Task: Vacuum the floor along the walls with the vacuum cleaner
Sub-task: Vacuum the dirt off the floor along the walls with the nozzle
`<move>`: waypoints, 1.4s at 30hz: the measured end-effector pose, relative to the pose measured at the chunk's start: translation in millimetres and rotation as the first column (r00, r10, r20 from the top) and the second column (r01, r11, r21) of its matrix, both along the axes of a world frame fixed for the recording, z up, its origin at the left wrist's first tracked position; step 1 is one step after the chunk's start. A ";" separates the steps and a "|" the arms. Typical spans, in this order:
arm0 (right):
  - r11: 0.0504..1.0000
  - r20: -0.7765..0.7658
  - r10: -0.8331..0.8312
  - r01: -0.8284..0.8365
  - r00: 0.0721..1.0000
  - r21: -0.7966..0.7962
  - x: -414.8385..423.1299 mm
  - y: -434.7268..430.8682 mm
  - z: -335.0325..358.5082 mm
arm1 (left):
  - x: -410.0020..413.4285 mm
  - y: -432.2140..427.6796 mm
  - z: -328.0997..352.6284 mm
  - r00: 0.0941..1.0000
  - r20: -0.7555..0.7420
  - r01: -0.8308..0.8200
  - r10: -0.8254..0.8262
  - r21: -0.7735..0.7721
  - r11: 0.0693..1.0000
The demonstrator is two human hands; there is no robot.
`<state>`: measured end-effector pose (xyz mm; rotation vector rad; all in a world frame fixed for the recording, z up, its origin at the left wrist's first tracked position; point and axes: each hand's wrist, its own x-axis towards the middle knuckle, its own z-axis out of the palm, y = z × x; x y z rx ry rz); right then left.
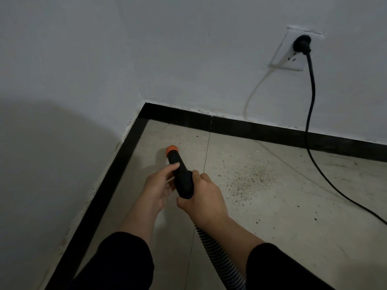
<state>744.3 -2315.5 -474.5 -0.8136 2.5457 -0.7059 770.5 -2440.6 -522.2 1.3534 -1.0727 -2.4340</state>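
Vacuum cleaner (181, 176): only its black handpiece and hose are in view. The handpiece is held between both hands and angled away from the person, toward where the walls meet.
Walls (188, 59): two, white, joining ahead and left of the hands. The one left of the hands lies in shadow.
Floor (293, 216): pale tiles, under and right of the hands.
Baseboard (251, 128): black strip at the foot of both walls, beyond and left of the hands.
Power cord (310, 114): black. It hangs down the far wall well right of the hands, then trails over the floor toward the right edge.
Hose (217, 254): ribbed, grey-black. It comes out behind the right hand and runs back toward the person.
Right hand (206, 197): wrapped round the rear end of the handpiece, where the hose joins.
Left hand (159, 188): grasps the front part, thumb on top, fingers underneath.
Dirt (249, 181): dark specks scattered on the floor just right of the right hand.
Socket (287, 57): white plate on the far wall, up and right of the hands, with a black plug (301, 46) seated in it.
Orange tip (171, 150): front end of the handpiece, just beyond the left thumb. Cannot tell whether it touches the floor.
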 end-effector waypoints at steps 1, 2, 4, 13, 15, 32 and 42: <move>1.000 -0.002 -0.006 0.006 1.000 0.002 -1.4 1.9 -0.1 | -1.7 1.6 -0.5 1.000 -0.004 0.007 -0.007 -0.001 1.000; 1.000 -0.002 -0.012 0.012 1.000 0.005 -2.6 3.8 -0.3 | -3.4 3.1 -1.2 1.000 -0.009 0.014 -0.014 -0.002 1.000; 1.000 -0.002 -0.023 0.023 1.000 0.007 -4.5 7.5 -0.9 | -6.1 6.3 -3.0 1.000 -0.010 0.026 -0.026 -0.009 1.000; 0.998 0.007 -0.070 0.070 0.998 0.001 -12.3 17.5 -0.2 | -19.3 18.4 -0.1 0.999 -0.027 0.045 -0.045 -0.018 0.999; 0.997 0.008 -0.083 0.083 0.997 0.004 -14.4 20.1 0.3 | -23.5 21.8 1.1 0.998 -0.027 0.051 -0.051 -0.017 0.999; 0.985 0.002 -0.174 0.174 0.985 0.022 -22.5 44.8 0.4 | -44.7 46.8 -2.1 0.989 -0.012 0.145 -0.146 -0.028 0.989; 0.981 -0.006 -0.192 0.192 0.981 -0.006 -29.7 46.0 -3.9 | -51.1 48.7 0.0 0.990 -0.018 0.137 -0.137 -0.046 0.990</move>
